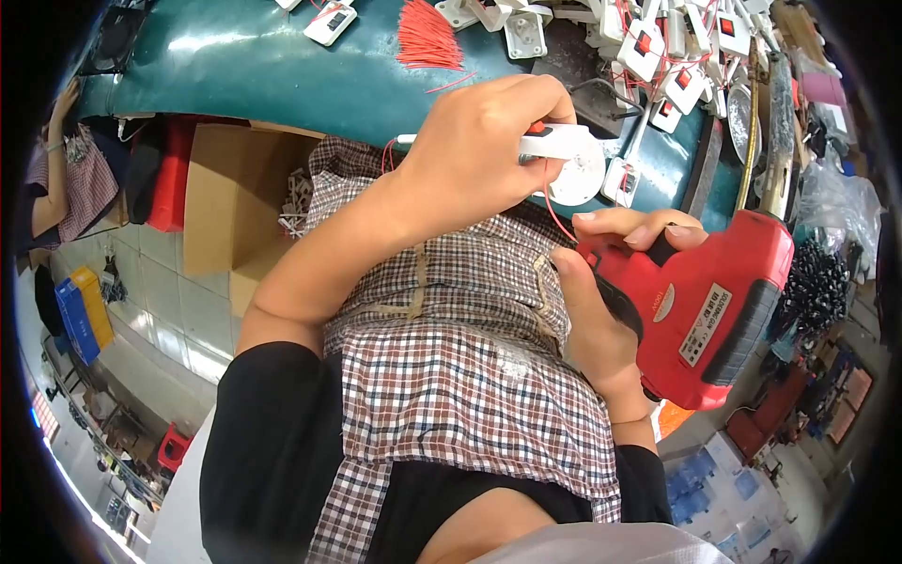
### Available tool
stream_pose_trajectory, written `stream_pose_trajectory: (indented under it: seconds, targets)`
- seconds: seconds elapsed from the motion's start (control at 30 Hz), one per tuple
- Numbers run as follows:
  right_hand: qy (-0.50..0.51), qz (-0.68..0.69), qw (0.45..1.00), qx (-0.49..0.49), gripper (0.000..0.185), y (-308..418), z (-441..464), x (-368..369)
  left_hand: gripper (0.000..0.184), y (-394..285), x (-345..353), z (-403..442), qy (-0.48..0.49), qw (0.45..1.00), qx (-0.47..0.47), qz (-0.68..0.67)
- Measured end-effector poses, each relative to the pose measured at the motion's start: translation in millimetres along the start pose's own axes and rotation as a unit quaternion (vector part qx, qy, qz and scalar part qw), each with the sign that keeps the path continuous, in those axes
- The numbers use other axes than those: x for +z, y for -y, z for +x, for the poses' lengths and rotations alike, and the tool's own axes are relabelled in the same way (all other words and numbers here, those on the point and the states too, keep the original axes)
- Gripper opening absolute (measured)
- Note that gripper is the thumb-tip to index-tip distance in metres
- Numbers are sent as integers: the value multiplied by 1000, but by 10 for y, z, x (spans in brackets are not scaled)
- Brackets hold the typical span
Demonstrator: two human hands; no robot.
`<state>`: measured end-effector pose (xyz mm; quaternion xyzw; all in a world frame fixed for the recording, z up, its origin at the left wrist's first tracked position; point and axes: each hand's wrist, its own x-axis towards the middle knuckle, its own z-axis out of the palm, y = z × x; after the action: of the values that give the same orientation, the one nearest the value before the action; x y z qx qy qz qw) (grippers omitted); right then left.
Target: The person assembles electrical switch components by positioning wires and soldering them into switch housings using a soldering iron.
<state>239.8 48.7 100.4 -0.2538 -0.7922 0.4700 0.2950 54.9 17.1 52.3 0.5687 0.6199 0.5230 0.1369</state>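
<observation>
My left hand (489, 141) is closed around a white plastic piece (564, 143) with a red switch (536, 127) on it. A round white disc (581, 183) lies just below that piece; whether they are joined I cannot tell. My right hand (611, 291) grips a red soldering gun (709, 310), whose metal barrel (778, 141) points up and away from me. A thin red wire (554, 211) runs from the white piece down toward my right fingers. Its lower end is hidden there.
Red wires (427, 38) lie bundled on the green table (235, 47). White switch housings (648, 52) are heaped at the back right. A cardboard box (211, 193) stands below the table edge. Another person's arm (56, 179) shows at far left.
</observation>
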Motion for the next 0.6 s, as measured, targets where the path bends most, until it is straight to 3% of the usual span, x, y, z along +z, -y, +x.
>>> stream_pose_trajectory:
  seconds: [0.27,0.43,0.47,0.53,0.6]
  targets:
    - [-73,9,997,3,56,11,12,66,27,-41,-40,9,23,999,-4,40]
    - [-89,-133,987,0,54,-184,45,-49,35,-53,-138,1,51,987,-9,-152]
    - [-84,-171,982,-2,54,-199,59,-50,35,-31,-111,-6,53,987,-9,-153]
    - [-100,-113,989,7,53,-222,73,-4,36,25,-49,-15,2,994,88,-70]
    - [-86,-153,984,-14,52,-252,83,13,30,-33,-94,-30,4,995,98,-30]
